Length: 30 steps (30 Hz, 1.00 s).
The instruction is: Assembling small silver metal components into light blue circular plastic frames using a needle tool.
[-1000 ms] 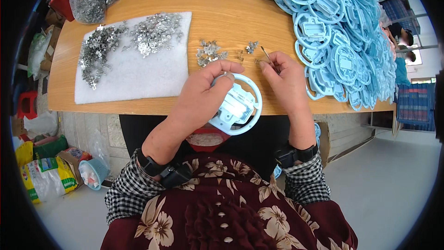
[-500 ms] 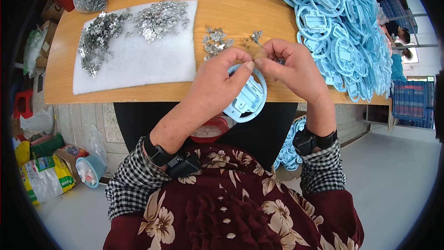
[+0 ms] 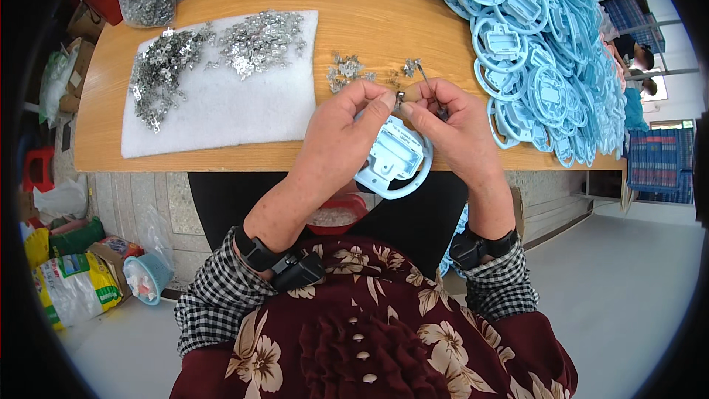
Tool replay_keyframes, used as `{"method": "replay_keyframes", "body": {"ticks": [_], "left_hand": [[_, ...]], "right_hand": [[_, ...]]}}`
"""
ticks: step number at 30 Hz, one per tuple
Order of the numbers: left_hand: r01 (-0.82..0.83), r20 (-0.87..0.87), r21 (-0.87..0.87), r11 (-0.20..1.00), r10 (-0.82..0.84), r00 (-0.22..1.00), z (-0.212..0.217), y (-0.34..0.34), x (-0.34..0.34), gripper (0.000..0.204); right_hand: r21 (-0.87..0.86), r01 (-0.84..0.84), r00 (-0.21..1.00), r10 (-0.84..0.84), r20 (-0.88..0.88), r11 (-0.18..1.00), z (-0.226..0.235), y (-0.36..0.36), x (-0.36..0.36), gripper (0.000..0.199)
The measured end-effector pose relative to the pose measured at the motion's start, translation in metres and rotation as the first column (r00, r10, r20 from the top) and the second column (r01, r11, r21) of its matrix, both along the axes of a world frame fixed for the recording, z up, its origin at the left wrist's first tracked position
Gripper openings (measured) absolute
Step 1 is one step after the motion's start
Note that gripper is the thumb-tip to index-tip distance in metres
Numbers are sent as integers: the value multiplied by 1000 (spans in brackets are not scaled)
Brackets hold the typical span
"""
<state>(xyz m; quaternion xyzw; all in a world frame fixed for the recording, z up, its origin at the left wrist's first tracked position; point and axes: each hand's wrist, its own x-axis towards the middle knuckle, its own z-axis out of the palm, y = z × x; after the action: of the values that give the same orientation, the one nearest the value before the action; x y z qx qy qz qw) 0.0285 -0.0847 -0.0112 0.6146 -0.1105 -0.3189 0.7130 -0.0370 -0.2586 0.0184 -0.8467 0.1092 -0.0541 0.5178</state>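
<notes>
My left hand (image 3: 334, 133) is closed on a light blue plastic housing (image 3: 396, 154), a rounded shell with a rectangular recess and an outer ring. The housing hangs tilted at the table's front edge. My right hand (image 3: 465, 137) is closed too, with a slim metal rod-like tool (image 3: 422, 74) lying across its fingers. Between the fingertips of both hands sits a small shiny metal piece (image 3: 400, 96), partly hidden by the thumbs. Just beyond my hands lie a small heap of loose metal clips (image 3: 346, 70) and a few more metal pieces (image 3: 410, 67).
A white foam sheet (image 3: 221, 114) at the left carries two piles of metal clips. Clear bags of metal parts (image 3: 146, 0) stand behind it. Many blue housings (image 3: 550, 92) are heaped on the right of the wooden table (image 3: 362, 11). A red basin (image 3: 338, 216) is below.
Both hands have come slightly nearer, the right one also leftward. The housing has tilted and shifted a little right. The small metal piece now shows between the fingertips.
</notes>
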Motion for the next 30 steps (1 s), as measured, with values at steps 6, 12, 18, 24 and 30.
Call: {"method": "replay_keyframes", "body": {"ticks": [6,12,18,24,30], "left_hand": [[-33,44,-19,999,34,998,0,-1,-3,24],[-41,66,23,999,40,997,-3,-2,-2,25],[-69,106,77,995,60,993,-3,-3,-1,28],[-87,141,17,996,83,986,-9,-6,-2,30],[-77,171,-41,996,83,982,-12,-3,-3,31]], "right_hand": [[1,23,999,-23,31,1000,-6,5,3,17],[61,28,998,-31,50,998,-10,2,3,15],[-44,18,997,-14,82,999,-6,9,5,14],[22,77,997,-77,20,997,3,3,5,12],[265,-122,987,145,-69,956,26,-23,-10,14]]}}
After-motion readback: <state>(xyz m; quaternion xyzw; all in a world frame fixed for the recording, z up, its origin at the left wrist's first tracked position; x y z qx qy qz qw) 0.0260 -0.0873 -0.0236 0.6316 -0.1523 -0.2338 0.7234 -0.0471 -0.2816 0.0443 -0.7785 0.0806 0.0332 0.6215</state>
